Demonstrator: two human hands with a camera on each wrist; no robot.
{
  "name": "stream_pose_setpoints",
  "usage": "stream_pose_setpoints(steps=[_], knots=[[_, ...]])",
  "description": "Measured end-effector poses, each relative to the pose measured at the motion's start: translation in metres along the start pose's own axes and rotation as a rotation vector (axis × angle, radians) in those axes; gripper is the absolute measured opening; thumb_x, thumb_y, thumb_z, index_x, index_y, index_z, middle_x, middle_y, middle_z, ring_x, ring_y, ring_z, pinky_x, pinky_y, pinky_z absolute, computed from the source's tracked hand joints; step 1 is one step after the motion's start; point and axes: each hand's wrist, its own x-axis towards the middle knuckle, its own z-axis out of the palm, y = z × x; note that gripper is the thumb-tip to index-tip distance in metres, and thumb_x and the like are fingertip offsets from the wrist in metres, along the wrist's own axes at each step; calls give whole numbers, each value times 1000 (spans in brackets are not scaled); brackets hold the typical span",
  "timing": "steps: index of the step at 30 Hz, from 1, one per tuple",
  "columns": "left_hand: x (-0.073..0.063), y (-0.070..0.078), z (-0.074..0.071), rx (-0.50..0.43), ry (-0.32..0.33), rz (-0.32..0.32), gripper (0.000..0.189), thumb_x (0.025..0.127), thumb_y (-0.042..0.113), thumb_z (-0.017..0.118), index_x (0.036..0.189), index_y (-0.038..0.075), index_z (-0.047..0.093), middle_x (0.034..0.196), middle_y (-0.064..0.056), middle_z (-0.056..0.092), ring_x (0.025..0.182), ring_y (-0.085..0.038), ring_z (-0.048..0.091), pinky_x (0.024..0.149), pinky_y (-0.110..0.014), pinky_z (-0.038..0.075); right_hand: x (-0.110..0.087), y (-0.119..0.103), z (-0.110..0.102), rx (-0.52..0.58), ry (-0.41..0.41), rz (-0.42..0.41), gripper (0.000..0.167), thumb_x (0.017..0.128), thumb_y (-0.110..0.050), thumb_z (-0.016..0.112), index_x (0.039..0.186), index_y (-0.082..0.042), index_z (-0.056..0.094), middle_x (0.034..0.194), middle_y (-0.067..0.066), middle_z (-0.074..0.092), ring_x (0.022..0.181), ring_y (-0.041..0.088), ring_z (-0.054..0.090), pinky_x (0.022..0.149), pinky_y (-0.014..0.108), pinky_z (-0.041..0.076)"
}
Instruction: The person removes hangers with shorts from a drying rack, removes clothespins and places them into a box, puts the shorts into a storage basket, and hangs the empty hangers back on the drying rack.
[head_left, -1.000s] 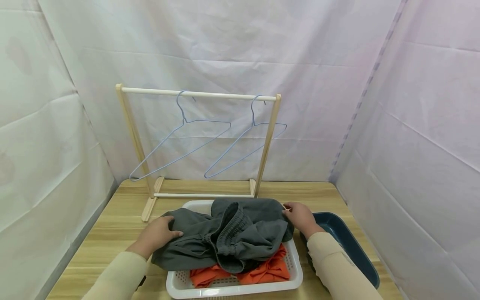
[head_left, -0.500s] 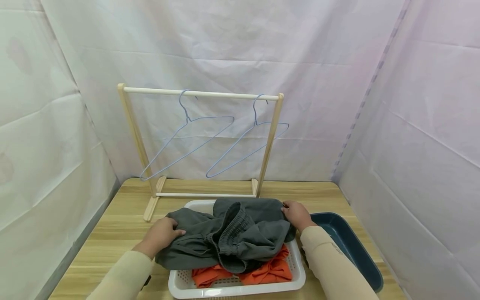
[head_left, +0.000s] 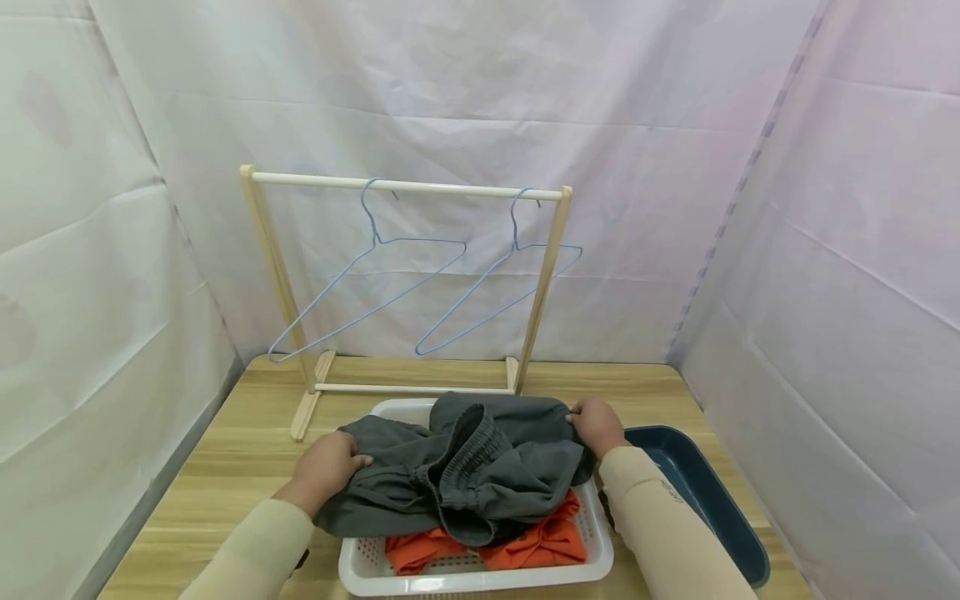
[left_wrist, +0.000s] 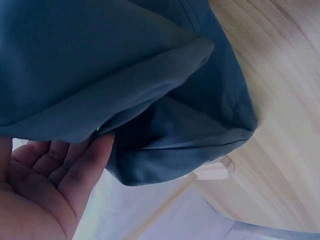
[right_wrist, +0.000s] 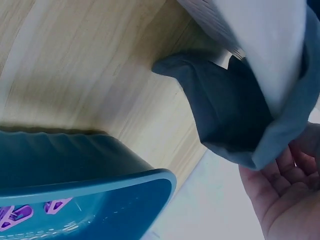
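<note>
Dark grey shorts (head_left: 510, 467) with a gathered elastic waistband lie spread over a white plastic basket (head_left: 480, 581). My left hand (head_left: 327, 468) pinches one leg of the shorts near its hem; in the left wrist view the fingers (left_wrist: 82, 172) reach under the cloth beside the leg opening. At the other leg's hem, my right hand (head_left: 597, 423) grips the fabric; the right wrist view has its fingers (right_wrist: 282, 175) curled at the edge. Orange cloth (head_left: 536, 537) shows inside the basket, partly covered by the shorts.
Behind the basket stands a wooden rack (head_left: 408, 185) with two blue wire hangers (head_left: 375, 242) on its bar. A dark blue tray (head_left: 693, 492) lies at the right, holding purple clips (right_wrist: 56, 205). White fabric walls (head_left: 480, 75) enclose the table (head_left: 247, 425).
Both hands keep hold of the shorts, and the right fingers have closed more tightly on the hem. The left hanger sways slightly. The whole view has shifted a little.
</note>
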Motion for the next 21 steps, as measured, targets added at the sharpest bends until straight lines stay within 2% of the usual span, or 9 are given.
stream_pose_setpoints(steps=[3, 8, 14, 21], knots=[[1, 3, -1, 41, -1, 6, 31, 86, 16, 71, 62, 9, 54, 57, 0, 47, 55, -15, 45, 52, -33, 41, -1, -2, -4, -29, 15, 1, 14, 92, -11, 64, 87, -1, 72, 85, 12, 69, 71, 23, 61, 67, 41, 52], [1, 8, -4, 72, -9, 29, 28, 85, 11, 70, 62, 10, 55, 59, 0, 50, 57, -15, 47, 55, -35, 44, -2, -3, -7, -62, 6, -21, 12, 92, -10, 63, 90, -3, 72, 86, 10, 68, 71, 20, 60, 66, 39, 52], [-1, 11, -8, 68, -3, 65, 32, 85, 8, 70, 59, 11, 51, 57, 1, 46, 54, -14, 44, 51, -31, 39, -7, -6, -12, -11, -29, -45, 11, 93, -10, 62, 91, -4, 70, 86, 9, 66, 70, 20, 58, 63, 38, 51], [0, 21, -11, 47, 70, 121, 29, 88, 11, 68, 66, 12, 50, 60, 1, 46, 56, -15, 43, 53, -32, 39, -17, -10, -21, 73, -20, -74, 11, 96, -10, 58, 94, -4, 67, 87, 8, 64, 72, 19, 57, 64, 37, 49]])
